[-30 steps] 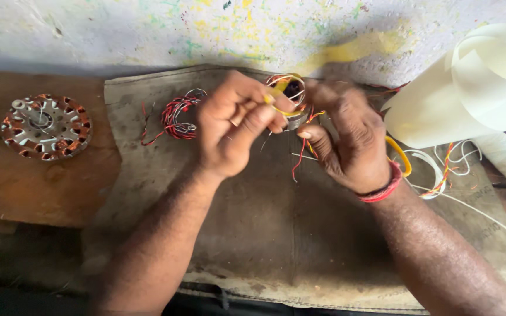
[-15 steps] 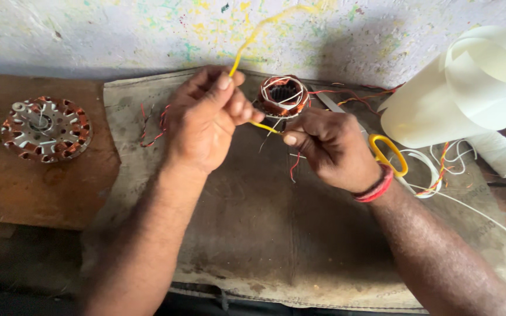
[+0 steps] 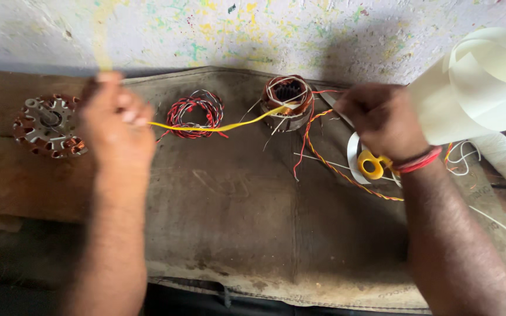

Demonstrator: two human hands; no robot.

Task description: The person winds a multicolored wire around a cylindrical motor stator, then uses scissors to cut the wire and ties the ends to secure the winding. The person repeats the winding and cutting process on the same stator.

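Note:
My left hand (image 3: 115, 123) is blurred at the left, pinching a long yellow sleeve tube (image 3: 218, 126) that runs right to a small copper-wound stator (image 3: 288, 99) lying on the brown mat (image 3: 235, 234). My right hand (image 3: 382, 120) is closed beside the stator on its right; I cannot see what it grips. Twisted red and orange leads (image 3: 323, 158) trail from the stator under that hand.
A coil of red, black and white wire (image 3: 194, 114) lies left of the stator. A larger stator (image 3: 48, 126) sits on the wooden bench at far left. Rolled white insulating paper (image 3: 475, 88), yellow-handled scissors (image 3: 373, 164) and white cords lie at the right.
My left hand has swung far to the left, drawing the yellow tube out level. The stator now lies on the mat, and my right hand has moved right of it.

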